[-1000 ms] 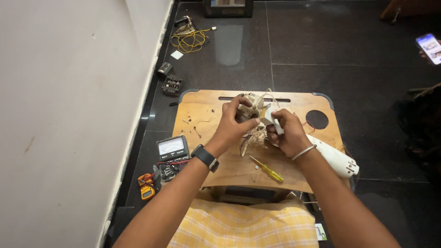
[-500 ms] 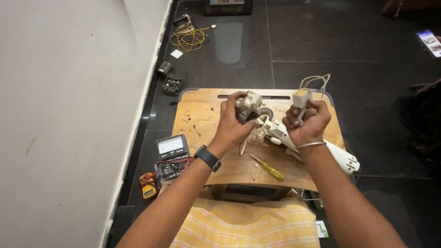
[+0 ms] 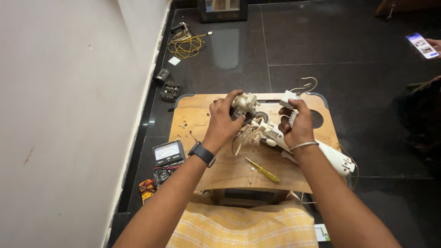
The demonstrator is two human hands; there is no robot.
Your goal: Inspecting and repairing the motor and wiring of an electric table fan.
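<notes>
Sitting mid-board on the wooden lap table (image 3: 202, 160), the opened white appliance (image 3: 321, 154) looks light but brittle, so grip the housing, not the wires. Left hand (image 3: 220, 120) clamps its cream motor (image 3: 245, 104); right hand (image 3: 296, 125), at 3 o'clock, pinches a small white part (image 3: 288, 98).
</notes>
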